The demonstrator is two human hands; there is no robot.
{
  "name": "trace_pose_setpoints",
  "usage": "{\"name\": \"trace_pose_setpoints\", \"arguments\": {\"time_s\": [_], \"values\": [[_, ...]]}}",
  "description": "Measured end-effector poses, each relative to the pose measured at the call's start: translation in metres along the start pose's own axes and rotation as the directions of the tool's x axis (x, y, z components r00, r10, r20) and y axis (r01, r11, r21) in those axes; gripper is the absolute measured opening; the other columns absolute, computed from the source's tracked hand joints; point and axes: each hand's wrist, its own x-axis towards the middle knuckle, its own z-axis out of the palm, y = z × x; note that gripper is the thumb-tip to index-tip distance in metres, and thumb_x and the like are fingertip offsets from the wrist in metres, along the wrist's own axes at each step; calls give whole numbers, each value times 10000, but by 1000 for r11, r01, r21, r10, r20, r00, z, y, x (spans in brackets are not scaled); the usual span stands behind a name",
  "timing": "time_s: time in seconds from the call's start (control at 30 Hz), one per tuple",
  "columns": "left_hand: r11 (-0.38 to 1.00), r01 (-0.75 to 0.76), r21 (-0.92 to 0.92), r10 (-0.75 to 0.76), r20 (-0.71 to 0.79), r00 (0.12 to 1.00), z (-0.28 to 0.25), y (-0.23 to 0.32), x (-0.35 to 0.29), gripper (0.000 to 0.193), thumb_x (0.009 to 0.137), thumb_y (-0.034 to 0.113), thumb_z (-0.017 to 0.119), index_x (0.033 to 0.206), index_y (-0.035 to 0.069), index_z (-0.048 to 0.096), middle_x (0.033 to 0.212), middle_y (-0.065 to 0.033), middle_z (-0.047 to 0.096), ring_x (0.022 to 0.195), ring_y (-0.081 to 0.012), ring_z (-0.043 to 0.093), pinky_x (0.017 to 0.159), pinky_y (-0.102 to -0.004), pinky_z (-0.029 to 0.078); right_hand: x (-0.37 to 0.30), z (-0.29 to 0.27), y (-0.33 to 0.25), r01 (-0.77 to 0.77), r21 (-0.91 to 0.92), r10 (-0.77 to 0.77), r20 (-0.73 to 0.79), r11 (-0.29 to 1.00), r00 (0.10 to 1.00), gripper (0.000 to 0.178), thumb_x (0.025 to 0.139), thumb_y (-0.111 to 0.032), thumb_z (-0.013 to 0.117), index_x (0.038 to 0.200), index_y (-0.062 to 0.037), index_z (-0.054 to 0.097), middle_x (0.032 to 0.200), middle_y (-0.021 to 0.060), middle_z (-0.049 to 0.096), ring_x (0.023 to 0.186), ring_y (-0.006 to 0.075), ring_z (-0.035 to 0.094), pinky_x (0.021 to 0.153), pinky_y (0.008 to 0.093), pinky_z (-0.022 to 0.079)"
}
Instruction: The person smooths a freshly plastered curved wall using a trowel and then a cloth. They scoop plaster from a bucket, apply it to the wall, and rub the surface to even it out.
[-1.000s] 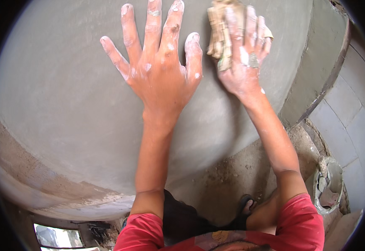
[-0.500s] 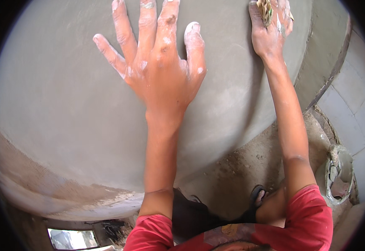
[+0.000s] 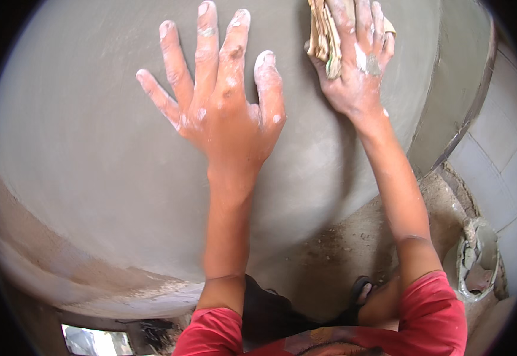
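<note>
A smooth grey plastered wall fills most of the view. My left hand rests against it with fingers spread, holding nothing; whitish smears mark the fingers and knuckles. To the upper right, my right hand presses a folded beige pad against the plaster. The pad has several layered edges, like folded paper or sacking; its underside is hidden beneath the palm. Grey paste sticks to the back of this hand.
A paste-smeared bucket with grey clumps inside stands at lower right, beside pale tiles. A plastered ledge borders the wall on the right. My sandalled foot is on the dirty floor below. The wall's lower left band is brown and rough.
My right hand has moved left and nearer to me with the pad, and more of its layered edge shows. My left hand sits slightly lower in view, fingers still spread.
</note>
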Motion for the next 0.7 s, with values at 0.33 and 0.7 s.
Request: {"name": "trace_pose_setpoints", "arguments": {"time_s": [0.33, 0.7], "values": [[999, 3, 46, -5, 53, 999, -7, 6, -3, 464, 897, 277, 682, 1352, 204, 732, 1523, -98, 614, 1526, -428, 396, 1246, -704, 111, -9, -1, 40, -465, 123, 428, 242, 877, 871, 647, 1085, -395, 535, 1604, -33, 407, 1669, 251, 343, 1530, 459, 297, 1256, 559, 138], [1000, -1, 8, 1, 8, 1000, -11, 11, 12, 431, 924, 293, 679, 1348, 249, 743, 1513, -76, 632, 1525, -426, 402, 1239, -717, 101, -7, -7, -16, 3, 38, -4, 35, 999, 999, 691, 956, -333, 610, 1573, -57, 468, 1626, 353, 339, 1482, 556, 316, 1201, 642, 210]]}}
